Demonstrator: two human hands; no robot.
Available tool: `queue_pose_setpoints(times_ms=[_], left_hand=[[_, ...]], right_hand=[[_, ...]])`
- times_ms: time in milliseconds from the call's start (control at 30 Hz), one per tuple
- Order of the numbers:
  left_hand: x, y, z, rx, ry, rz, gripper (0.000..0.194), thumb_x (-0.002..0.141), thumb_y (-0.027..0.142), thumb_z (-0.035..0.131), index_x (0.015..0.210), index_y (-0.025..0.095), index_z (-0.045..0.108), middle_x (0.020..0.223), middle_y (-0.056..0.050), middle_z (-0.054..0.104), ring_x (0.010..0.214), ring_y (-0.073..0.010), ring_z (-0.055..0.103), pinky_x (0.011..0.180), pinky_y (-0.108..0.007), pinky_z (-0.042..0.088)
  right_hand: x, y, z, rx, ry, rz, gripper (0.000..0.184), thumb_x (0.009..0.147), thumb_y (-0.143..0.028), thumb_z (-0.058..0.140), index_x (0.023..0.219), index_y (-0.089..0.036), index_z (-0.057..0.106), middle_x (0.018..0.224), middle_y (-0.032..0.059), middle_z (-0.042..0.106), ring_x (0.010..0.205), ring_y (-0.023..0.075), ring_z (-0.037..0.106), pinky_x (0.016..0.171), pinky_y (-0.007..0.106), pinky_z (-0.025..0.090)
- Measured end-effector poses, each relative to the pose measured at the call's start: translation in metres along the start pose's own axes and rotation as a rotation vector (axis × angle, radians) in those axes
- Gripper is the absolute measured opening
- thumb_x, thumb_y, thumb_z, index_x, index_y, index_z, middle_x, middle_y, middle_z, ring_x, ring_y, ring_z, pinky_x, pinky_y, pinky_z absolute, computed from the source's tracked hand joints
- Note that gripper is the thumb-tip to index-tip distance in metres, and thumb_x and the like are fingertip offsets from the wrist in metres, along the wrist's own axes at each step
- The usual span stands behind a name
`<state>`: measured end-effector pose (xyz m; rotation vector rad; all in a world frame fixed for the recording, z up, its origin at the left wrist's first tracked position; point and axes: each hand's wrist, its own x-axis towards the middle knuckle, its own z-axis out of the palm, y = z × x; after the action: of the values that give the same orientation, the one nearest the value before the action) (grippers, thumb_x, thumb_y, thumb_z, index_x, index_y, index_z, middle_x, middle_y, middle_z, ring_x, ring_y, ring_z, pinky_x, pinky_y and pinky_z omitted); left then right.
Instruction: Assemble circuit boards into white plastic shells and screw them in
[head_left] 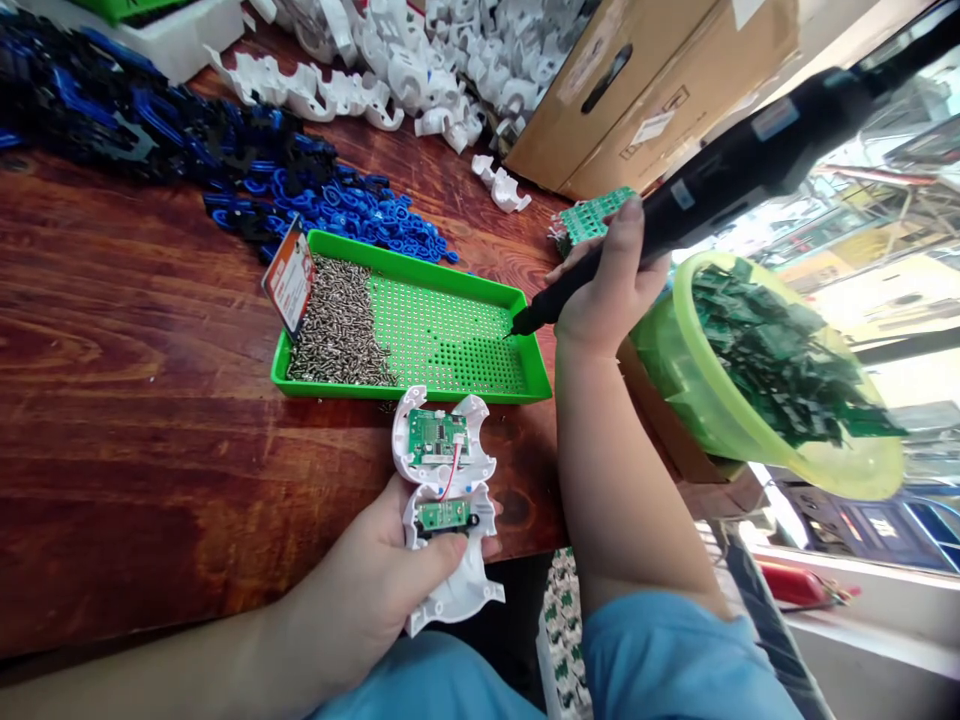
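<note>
A reddish-brown wooden table (150, 430) spans the view; a cardboard box (577, 110) stands at its far side; a yellow-green tub (684, 380) at right holds green pieces (772, 350); a green tray (450, 270) lies mid-table; the right hand (611, 285) grips a black screwdriver (724, 175), fingers wrapped round it, tip at the tray's right end; the left hand (382, 565) pinches a white housing (469, 585) between thumb and fingers, just in front of the tray; two green circuit boards (431, 434) sit inside the housing; metal screws (337, 330) heap in the tray's left end
</note>
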<state>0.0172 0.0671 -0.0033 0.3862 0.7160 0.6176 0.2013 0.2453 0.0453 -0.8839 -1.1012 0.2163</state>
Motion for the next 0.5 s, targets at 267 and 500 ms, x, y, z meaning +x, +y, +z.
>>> queue_pose_setpoints(times_ms=[267, 500], left_hand=[[0.001, 0.0, 0.0, 0.016, 0.009, -0.003, 0.036, 0.073, 0.024, 0.076, 0.107, 0.02, 0.062, 0.091, -0.003, 0.072, 0.089, -0.02, 0.068, 0.074, -0.026, 0.052], [0.003, -0.002, -0.001, -0.03, -0.031, 0.003, 0.038, 0.073, 0.021, 0.075, 0.108, 0.018, 0.06, 0.086, -0.002, 0.07, 0.078, -0.0154, 0.067, 0.068, -0.023, 0.051]], right_hand=[[0.0, 0.004, -0.002, -0.043, -0.007, -0.025, 0.022, 0.084, -0.043, 0.055, 0.077, -0.027, 0.041, 0.049, -0.0098, 0.04, 0.038, 0.0101, 0.041, 0.037, 0.026, 0.035], [-0.005, -0.057, 0.003, 0.018, 0.086, -0.089, 0.021, 0.089, -0.037, 0.043, 0.072, -0.024, 0.046, 0.054, -0.0064, 0.037, 0.04, 0.0083, 0.044, 0.033, 0.022, 0.035]])
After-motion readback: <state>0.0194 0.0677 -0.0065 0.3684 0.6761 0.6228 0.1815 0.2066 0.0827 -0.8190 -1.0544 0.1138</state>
